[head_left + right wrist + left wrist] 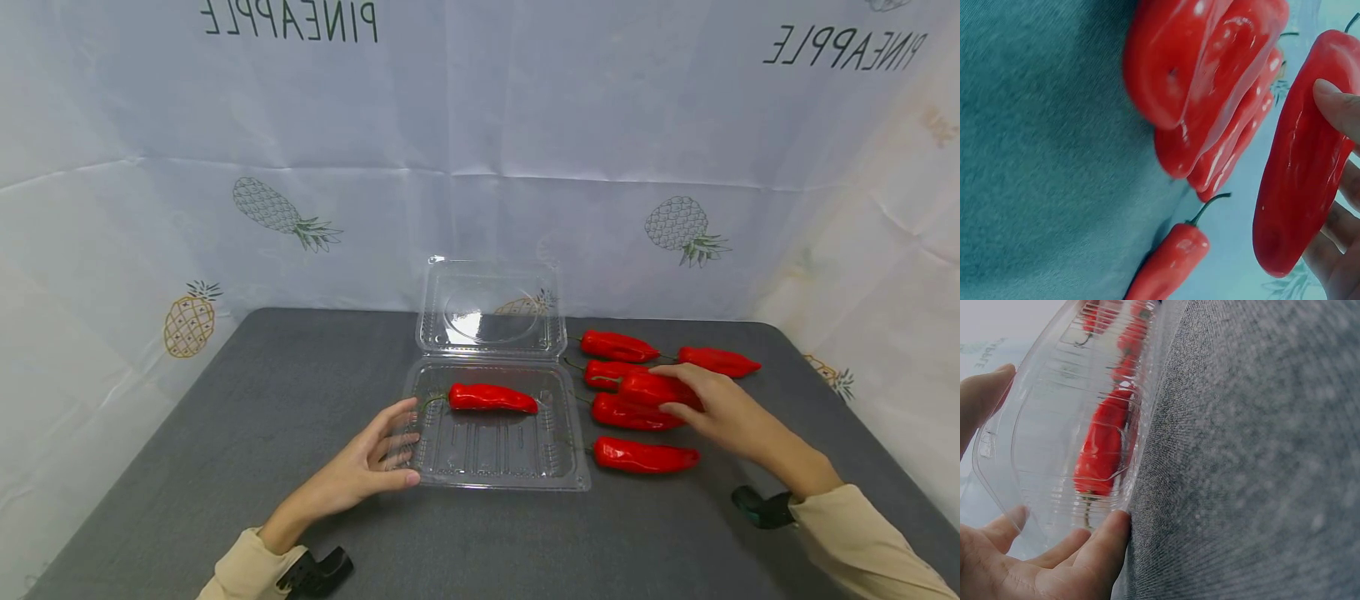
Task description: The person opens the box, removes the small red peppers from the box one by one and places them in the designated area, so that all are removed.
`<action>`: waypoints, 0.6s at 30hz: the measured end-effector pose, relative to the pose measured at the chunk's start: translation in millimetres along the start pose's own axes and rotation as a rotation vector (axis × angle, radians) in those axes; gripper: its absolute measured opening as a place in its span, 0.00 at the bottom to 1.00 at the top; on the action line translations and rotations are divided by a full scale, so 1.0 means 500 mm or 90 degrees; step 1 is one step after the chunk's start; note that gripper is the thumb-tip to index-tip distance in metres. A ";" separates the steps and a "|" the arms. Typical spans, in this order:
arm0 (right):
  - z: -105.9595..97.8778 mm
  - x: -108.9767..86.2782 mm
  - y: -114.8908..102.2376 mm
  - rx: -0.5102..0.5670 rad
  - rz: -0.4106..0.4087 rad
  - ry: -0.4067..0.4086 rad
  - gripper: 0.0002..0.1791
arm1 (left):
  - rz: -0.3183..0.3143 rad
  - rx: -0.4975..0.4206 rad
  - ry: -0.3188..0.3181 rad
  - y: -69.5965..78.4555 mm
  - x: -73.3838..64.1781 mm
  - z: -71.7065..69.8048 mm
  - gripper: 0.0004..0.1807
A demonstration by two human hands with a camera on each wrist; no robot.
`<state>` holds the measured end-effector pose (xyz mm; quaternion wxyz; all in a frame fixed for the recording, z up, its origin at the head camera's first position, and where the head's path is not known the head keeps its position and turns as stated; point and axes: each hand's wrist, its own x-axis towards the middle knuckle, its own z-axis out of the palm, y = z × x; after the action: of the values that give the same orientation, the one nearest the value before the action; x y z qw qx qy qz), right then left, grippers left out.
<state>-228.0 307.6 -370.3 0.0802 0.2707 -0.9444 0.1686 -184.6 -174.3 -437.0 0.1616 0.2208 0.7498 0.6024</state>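
A clear plastic clamshell container [491,482] lies with its lid raised at the middle of the table. One red pepper [491,398] rests inside it, green stem toward the left. My left hand [367,462] touches the container's left side with fingers spread; the left wrist view shows fingertips [1116,525] against the clear wall. My right hand [720,408] holds another red pepper [1304,156] between thumb and fingers, raised over the peppers lying to the right of the container.
Several red peppers lie right of the container, among them a front pepper [645,456] and a far-right pepper [720,362]. The container's lid [491,308] leans back near the pineapple-print cloth [487,100]. The grey table [300,358] extends to the left.
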 end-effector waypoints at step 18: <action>-0.003 -0.032 0.078 -0.040 0.008 0.041 0.29 | -0.004 0.008 0.004 0.005 0.002 0.000 0.50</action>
<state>-235.5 347.0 -383.7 0.1179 0.2567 -0.9477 0.1483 -185.0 -173.5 -434.3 0.1600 0.2174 0.7546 0.5981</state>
